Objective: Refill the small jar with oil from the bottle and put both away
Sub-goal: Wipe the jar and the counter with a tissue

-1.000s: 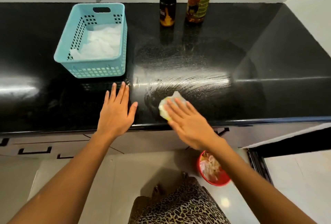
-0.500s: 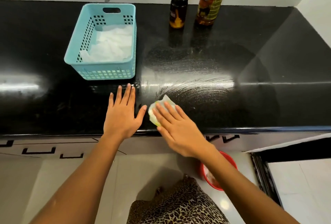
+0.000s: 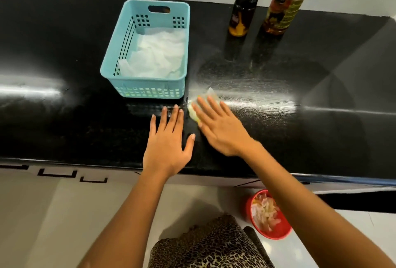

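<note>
**Black worktop (image 3: 64,122) smeared: wipe-down stage**

Greasy smear (image 3: 259,105) fans across the stone in the glare.

Right hand (image 3: 218,126): grip released, straight fingers pressing a pale wad (image 3: 211,94) flat, just off the near corner of the basket (image 3: 111,70).

Left hand (image 3: 167,141): grip released, palm flat beside it, holding nothing.

Small jar (image 3: 243,12), black cap on, stands upright by the back wall. Bottle (image 3: 285,4) just right of it. Neither is touched.

Basket holds paper towels (image 3: 156,53). Red bin (image 3: 278,234) on the floor holds crumpled scraps.

My read: pour done, jar capped. Left to do: finish wiping, bin the wad. I cannot tell the jar's fill level, or whether the back wall counts as "away".
</note>
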A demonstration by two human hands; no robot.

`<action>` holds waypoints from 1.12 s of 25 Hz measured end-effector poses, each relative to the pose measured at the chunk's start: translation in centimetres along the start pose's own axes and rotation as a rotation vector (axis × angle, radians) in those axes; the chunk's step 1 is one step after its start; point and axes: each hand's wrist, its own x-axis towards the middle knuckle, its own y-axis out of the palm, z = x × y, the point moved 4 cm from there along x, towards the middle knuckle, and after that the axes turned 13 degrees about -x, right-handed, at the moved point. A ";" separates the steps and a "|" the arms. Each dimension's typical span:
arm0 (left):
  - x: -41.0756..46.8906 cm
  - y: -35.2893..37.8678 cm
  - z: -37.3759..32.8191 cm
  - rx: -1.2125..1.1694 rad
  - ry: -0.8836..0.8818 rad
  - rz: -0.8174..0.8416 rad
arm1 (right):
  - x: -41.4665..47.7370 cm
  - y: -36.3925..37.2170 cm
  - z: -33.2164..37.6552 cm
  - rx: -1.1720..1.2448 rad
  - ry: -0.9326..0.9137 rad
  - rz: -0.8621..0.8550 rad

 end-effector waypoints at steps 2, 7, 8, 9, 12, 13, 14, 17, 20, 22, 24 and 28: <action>0.0 -0.1 0.0 0.000 0.004 -0.001 | -3.3 0.0 1.1 0.004 -0.100 -0.036; 0.1 0.0 0.0 0.011 0.004 0.012 | 0.9 0.1 -4.7 -0.016 0.050 0.017; 0.1 -0.1 0.0 0.010 0.002 0.013 | 3.4 0.2 -6.3 -0.024 0.098 0.025; 0.0 -0.1 0.0 0.010 0.002 0.014 | 6.2 0.3 -7.8 -0.024 0.139 0.038; 0.1 -0.1 0.0 0.010 0.007 0.014 | 13.2 -0.3 -9.8 0.032 0.196 0.097; 0.0 0.0 0.0 0.007 0.005 0.014 | 14.5 -0.4 -9.5 0.048 0.192 0.109; 0.0 0.0 0.0 0.003 0.002 0.012 | 15.2 -0.4 -8.9 0.056 0.180 0.109; 0.0 0.0 0.0 -0.007 0.003 0.009 | 12.7 -0.5 -6.3 0.048 0.106 0.071; 0.0 0.1 0.0 -0.004 -0.001 0.002 | 4.9 -0.3 -3.0 0.042 -0.024 -0.021; 0.0 0.0 0.0 -0.001 -0.003 -0.006 | -0.1 -0.2 -1.3 0.042 -0.132 -0.026; -0.1 0.1 0.0 -0.004 -0.002 -0.004 | -1.8 0.2 -2.2 0.029 -0.172 -0.006; 0.0 0.1 0.0 -0.023 -0.007 0.003 | 4.9 0.2 -7.6 0.030 0.071 0.038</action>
